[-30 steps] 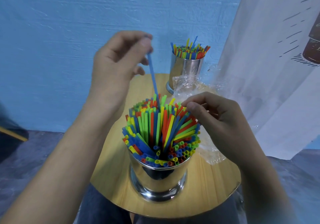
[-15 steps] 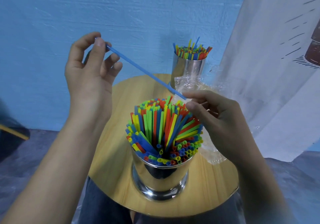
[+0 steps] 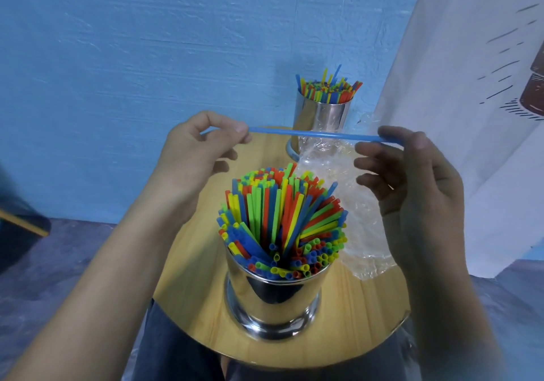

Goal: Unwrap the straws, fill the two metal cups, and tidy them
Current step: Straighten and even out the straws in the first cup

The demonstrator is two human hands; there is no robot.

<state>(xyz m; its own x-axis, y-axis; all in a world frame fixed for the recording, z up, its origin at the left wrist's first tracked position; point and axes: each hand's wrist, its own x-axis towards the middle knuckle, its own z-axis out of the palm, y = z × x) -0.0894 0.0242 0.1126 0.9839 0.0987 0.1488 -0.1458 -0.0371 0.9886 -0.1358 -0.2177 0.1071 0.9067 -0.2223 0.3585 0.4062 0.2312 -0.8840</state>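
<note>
We hold one blue straw [image 3: 321, 135] level in the air between our two hands, above the round wooden tabletop [image 3: 188, 298]. Our left hand [image 3: 194, 157] pinches one end of it between the thumb and the first finger, and a short piece of the straw comes out behind the fingers. Our right hand [image 3: 412, 180] holds the other end between the thumb and the tip of the first finger, while the other fingers of this hand are spread and touch nothing. The straw lies almost horizontal, a little lower on the right side.

Under the straw, close to us, stands the near metal cup [image 3: 276, 301] on the tabletop. It is packed with straws in blue, green, yellow and red [image 3: 279, 218], and they fan outward over the rim. The far metal cup [image 3: 323, 115] stands upright at the back edge of the tabletop, near the blue wall [image 3: 147, 42]. It is also full of coloured straws, and a few of them stick up higher than the others.

A crumpled clear plastic wrapper [image 3: 347, 204] lies on the tabletop to the right, between the two cups, and it reaches up in front of the far cup. A white curtain [image 3: 471, 86] hangs on the right side.
</note>
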